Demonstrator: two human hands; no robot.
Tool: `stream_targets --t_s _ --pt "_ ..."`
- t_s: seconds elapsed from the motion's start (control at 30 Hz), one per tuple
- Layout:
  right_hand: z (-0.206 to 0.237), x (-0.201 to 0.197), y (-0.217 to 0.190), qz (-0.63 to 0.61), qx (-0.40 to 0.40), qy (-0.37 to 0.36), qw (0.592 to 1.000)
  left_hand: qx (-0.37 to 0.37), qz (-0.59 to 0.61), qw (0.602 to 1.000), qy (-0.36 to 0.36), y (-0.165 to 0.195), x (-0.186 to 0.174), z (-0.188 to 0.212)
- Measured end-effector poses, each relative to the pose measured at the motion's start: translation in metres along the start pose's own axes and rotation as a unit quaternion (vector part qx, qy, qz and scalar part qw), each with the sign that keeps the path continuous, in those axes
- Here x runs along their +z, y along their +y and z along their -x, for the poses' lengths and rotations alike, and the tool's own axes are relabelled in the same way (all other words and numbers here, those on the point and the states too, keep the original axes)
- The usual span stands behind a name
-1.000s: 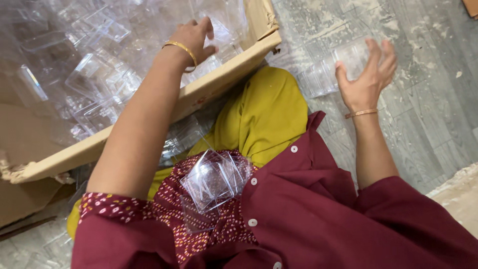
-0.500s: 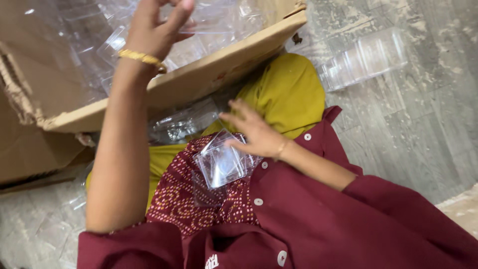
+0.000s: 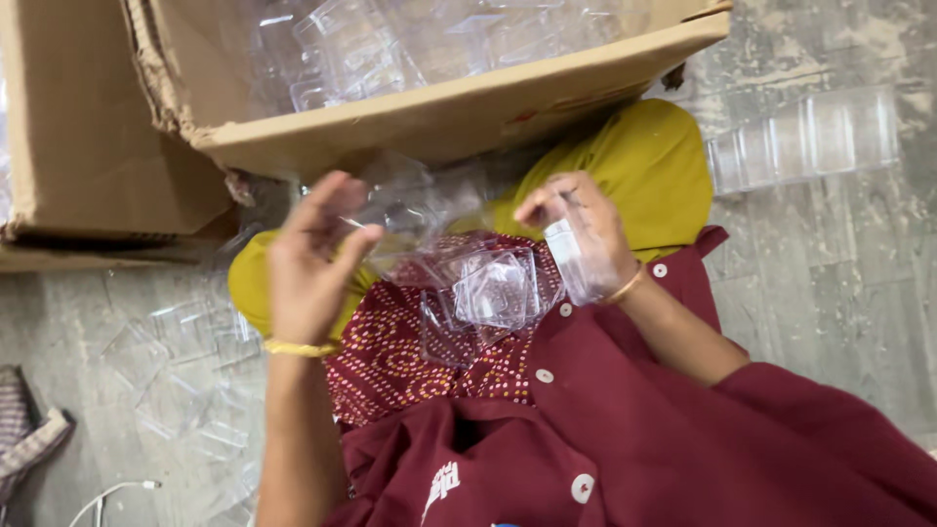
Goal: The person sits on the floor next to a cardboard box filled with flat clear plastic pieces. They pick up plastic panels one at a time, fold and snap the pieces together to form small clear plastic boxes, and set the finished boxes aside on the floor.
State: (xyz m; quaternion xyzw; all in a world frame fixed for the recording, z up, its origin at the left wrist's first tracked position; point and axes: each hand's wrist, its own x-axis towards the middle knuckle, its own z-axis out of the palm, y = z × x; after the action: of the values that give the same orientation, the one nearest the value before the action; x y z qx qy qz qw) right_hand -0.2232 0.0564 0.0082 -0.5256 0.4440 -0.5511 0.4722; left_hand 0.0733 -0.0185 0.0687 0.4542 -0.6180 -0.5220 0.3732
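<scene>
1. A small clear plastic container (image 3: 498, 291), squarish and shallow, lies on the person's lap at the centre of the view, on the red dotted cloth (image 3: 410, 361). More clear pieces lie under and beside it, their edges overlapping; how many cannot be told.
2. The right hand (image 3: 578, 232), at 3 o'clock from that container and just beside it, has its fingers curled around a small clear plastic piece (image 3: 564, 246) that runs down the palm. The thumb and forefinger meet near the top. A thin bangle sits at the wrist, and the forearm runs off toward 5 o'clock into a maroon sleeve (image 3: 781, 429).
3. The left hand (image 3: 314, 262), at 9 o'clock from the container, is raised with its back to the camera. Its fingers are loosely bent and spread, touching crinkled clear plastic (image 3: 410, 210) that lies toward 1 o'clock of it; whether they grip that plastic cannot be told. A yellow bangle circles the wrist, and the bare forearm drops toward 6 o'clock.
4. At 12 o'clock stands an open cardboard box (image 3: 459, 112), its near wall tilted toward the lap, filled with a jumble of clear plastic containers (image 3: 390, 44).
5. At 2 o'clock, on the grey floor (image 3: 839, 273), lies a row of nested clear containers (image 3: 805, 141), well apart from the hands.
6. At 8 o'clock, more flat clear containers (image 3: 176, 371) are scattered on the floor.
7. A second cardboard panel (image 3: 88, 127) stands at 10 o'clock.
</scene>
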Motion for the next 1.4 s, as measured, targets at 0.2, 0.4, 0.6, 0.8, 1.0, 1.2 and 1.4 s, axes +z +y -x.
stream_targets --t_s 0.2,0.4,0.6,0.8,1.0,1.2,1.4 --pt "-0.011 0.028 -0.034 0.297 -0.247 -0.137 0.912 0.007 -0.010 0.999 0.047 -0.013 0.015 0.001" --pt "0.002 0.022 -0.023 0.205 0.024 0.048 0.977 0.013 0.209 0.972 0.105 -0.021 -0.004 0.009" --pt "-0.007 0.029 -0.034 0.320 -0.034 0.103 0.941 -0.157 0.387 0.905 0.086 -0.045 0.054 0.006" --pt "-0.004 0.040 -0.042 0.242 -0.084 -0.099 0.962 -0.220 0.473 0.853 -0.001 -0.035 0.070 0.003" --pt "-0.023 0.008 -0.042 0.249 -0.011 -0.183 0.951 -0.210 0.463 0.849 -0.140 -0.027 0.077 0.004" --pt "-0.021 0.016 -0.062 0.217 -0.073 -0.175 0.957 -0.242 0.436 0.858 -0.124 -0.020 0.076 -0.002" --pt "-0.019 0.020 -0.079 0.281 -0.101 -0.191 0.935 -0.221 0.445 0.858 -0.134 -0.019 0.084 -0.004"
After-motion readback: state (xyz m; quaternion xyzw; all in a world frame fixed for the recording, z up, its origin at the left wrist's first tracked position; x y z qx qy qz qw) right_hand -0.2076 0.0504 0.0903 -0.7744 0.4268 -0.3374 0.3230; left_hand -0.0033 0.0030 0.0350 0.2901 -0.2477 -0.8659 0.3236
